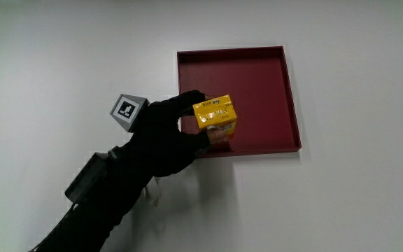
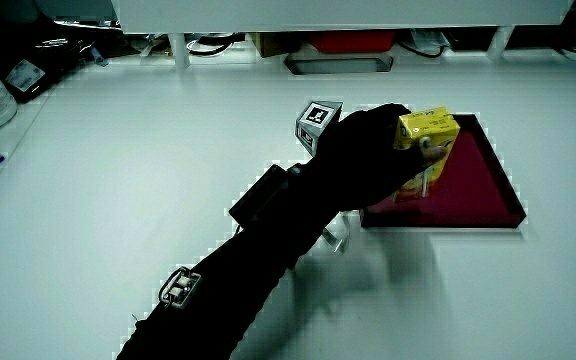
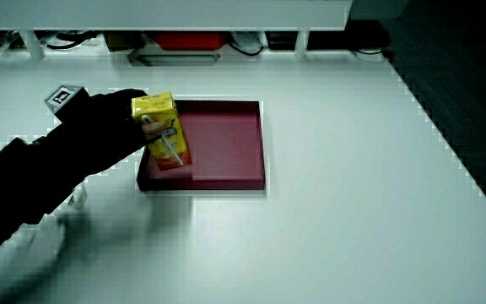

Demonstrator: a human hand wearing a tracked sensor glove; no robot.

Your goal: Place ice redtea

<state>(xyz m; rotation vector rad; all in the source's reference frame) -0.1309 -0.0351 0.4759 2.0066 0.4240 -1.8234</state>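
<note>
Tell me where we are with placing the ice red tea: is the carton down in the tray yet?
Done: the hand has picked up the yellow ice red tea carton and brought it over the red tray, at the tray's corner nearest the person. In hand: the fingers grip the carton, upright in a side view. I cannot tell whether its base touches the tray floor. Left: set it down if needed, then let go.

Forearm (image 1: pixel 89 210) cut off at the picture's edge, carton (image 3: pixel 164 132) print too small to read, tray (image 2: pixel 488 190) corner nearest the person's side hidden by the hand (image 2: pixel 368 160), carton's contact with tray unclear
</note>
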